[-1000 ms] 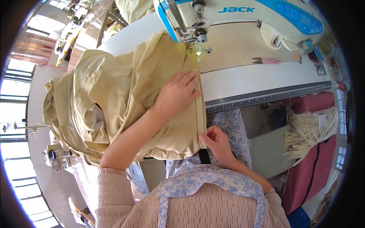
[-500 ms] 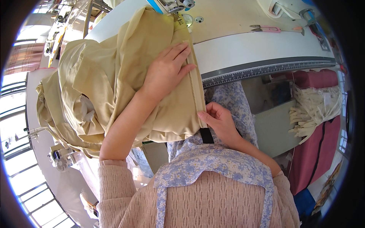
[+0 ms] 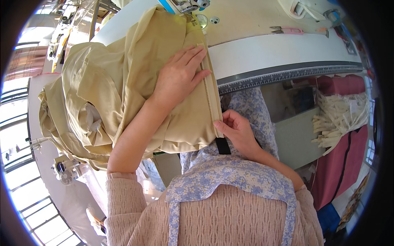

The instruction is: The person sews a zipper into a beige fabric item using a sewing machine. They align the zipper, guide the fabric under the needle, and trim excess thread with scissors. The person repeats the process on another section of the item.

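Note:
A khaki garment (image 3: 152, 53) lies bunched across the sewing table, its far end under the needle area of a sewing machine (image 3: 186, 5). Along its right side runs a zipper tape (image 3: 208, 98) with teeth showing. My left hand (image 3: 180, 76) rests flat on the cloth, fingers stretched out and fingertips by the zipper's upper part. Lower down, my right hand (image 3: 237, 132) pinches the near end of the zippered edge between thumb and fingers. Just below that pinch, a black strip (image 3: 223, 146) hangs from the edge.
A ruler strip (image 3: 287, 74) runs along the table's near edge. Pink-handled thread snips (image 3: 289, 31) lie farther back on the tabletop. At right sit a bundle of cream strips (image 3: 338, 117) and maroon fabric (image 3: 340, 172). Another machine part (image 3: 65, 170) stands at lower left.

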A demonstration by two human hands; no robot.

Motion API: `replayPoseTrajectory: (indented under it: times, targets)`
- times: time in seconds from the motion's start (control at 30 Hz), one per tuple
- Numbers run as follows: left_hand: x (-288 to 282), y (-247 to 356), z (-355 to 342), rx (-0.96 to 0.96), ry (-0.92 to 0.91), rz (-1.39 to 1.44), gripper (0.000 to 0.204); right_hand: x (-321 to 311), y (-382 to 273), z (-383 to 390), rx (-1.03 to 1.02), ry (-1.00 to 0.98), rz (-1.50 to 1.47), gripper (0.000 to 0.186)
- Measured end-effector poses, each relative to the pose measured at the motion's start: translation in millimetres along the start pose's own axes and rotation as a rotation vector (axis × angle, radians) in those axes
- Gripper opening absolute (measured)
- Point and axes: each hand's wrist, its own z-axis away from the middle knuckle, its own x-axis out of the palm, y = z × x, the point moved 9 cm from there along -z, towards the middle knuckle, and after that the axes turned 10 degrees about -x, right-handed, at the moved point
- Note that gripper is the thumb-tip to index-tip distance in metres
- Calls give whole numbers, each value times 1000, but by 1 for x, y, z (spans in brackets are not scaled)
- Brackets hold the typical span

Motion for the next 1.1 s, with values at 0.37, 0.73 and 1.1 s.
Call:
replayPoseTrajectory:
  times: [0.37,0.73,1.1]
  targets:
    - [0,0,4,3,56,-24,45,-3,1,1,52,37,61,18]
    - [-2,0,3,-8,63,-14,46,-5,3,2,83,36,87,15]
    - [3,-4,5,-30,62,-21,46,-5,1,1,30,37,98,16]
